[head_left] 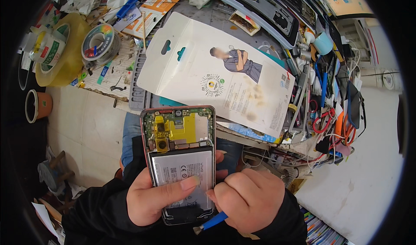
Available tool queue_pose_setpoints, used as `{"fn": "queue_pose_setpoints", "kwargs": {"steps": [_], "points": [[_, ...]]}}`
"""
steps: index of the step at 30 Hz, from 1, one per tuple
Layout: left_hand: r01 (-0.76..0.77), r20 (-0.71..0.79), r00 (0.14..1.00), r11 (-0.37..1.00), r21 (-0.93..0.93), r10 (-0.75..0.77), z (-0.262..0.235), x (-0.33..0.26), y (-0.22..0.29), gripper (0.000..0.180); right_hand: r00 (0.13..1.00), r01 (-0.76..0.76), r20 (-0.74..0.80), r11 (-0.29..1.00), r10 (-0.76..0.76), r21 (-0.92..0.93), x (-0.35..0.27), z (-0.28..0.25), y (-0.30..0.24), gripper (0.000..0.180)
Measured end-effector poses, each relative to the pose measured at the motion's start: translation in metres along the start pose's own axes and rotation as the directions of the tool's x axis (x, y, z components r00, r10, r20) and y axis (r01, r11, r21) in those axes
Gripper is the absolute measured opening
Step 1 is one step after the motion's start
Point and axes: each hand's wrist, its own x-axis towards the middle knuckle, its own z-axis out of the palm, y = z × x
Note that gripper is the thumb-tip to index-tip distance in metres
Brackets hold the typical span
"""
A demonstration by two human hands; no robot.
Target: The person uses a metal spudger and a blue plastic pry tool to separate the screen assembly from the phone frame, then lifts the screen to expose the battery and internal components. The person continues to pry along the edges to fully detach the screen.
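An opened smartphone (201, 139) with its back cover off is gripped in my left hand (149, 197), tilted slightly in front of my body. The thumb lies across its silver-grey battery (180, 169), and fingertips show beyond the right edge. Above the battery are a green circuit board, yellow film and camera modules. My right hand (251, 197) is closed round a blue-handled tool (216, 220), whose small metal-coloured tip points down and left, beside the phone's bottom edge. The right fingertips are close to the phone's lower right side; whether they touch it I cannot tell.
Beyond the phone, a white cardboard package (195, 50) covers much of the cluttered bench. Solder wire (100, 43) and a large tape roll (69, 67) stand at left. At right lie scissors (323, 121) and crowded hand tools. A brown bin (41, 106) sits lower left.
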Motion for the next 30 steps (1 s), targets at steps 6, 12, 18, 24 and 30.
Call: {"fn": "queue_pose_setpoints", "kwargs": {"steps": [6, 12, 18, 24, 30], "points": [[0.025, -0.124, 0.992, 0.999, -0.045, -0.030, 0.009, 0.003, -0.001, 0.069, 0.998, 0.039, -0.046, 0.991, -0.034, 0.126, -0.006, 0.000, 0.002, 0.020], [0.080, -0.118, 0.988, 0.986, -0.144, -0.098, 0.011, 0.002, 0.006, 0.074, 0.994, -0.073, -0.052, 0.933, 0.097, 0.353, -0.016, -0.020, 0.005, 0.032], [0.190, 0.032, 0.982, 0.959, -0.211, -0.187, 0.002, 0.002, 0.011, 0.074, 0.900, -0.307, -0.134, 0.822, 0.414, 0.479, -0.022, -0.035, 0.000, 0.033], [0.236, 0.053, 0.972, 0.946, -0.221, -0.230, 0.003, 0.002, 0.012, 0.073, 0.792, -0.103, -0.443, 0.808, 0.420, 0.581, -0.022, -0.030, -0.003, 0.037], [0.218, 0.068, 0.976, 0.959, -0.181, -0.209, 0.003, 0.005, 0.012, 0.070, 0.963, -0.138, -0.117, 0.814, 0.244, 0.565, -0.025, -0.058, -0.011, 0.022]]}}
